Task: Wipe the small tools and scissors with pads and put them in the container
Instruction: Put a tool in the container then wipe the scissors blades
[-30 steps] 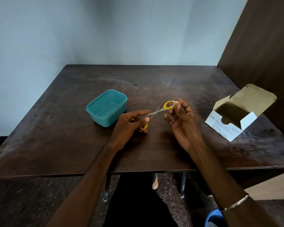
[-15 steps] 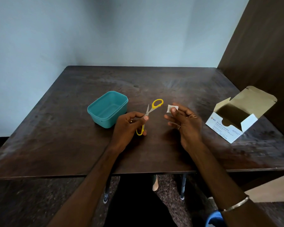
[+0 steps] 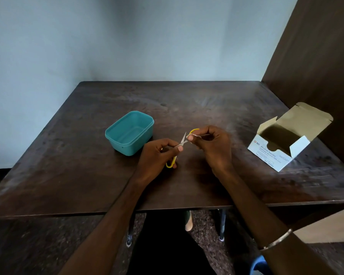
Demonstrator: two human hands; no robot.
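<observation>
Small scissors with yellow handles and silver blades are held over the middle of the dark wooden table. My left hand grips them near the pivot, and one yellow loop sticks out below its fingers. My right hand pinches a small white pad against the scissors by the other yellow loop, just right of the blades. The teal plastic container stands on the table left of my hands, and nothing shows inside it.
An open white cardboard box of alcohol swabs sits at the table's right side, flap up. A brown panel stands along the right. Pale walls close the back and left. Table legs and floor show below the front edge.
My right hand, apart from the scissors half a second ago with the pad at its fingertips, has moved left and brought the pad onto the scissors. My left hand kept its grip.
</observation>
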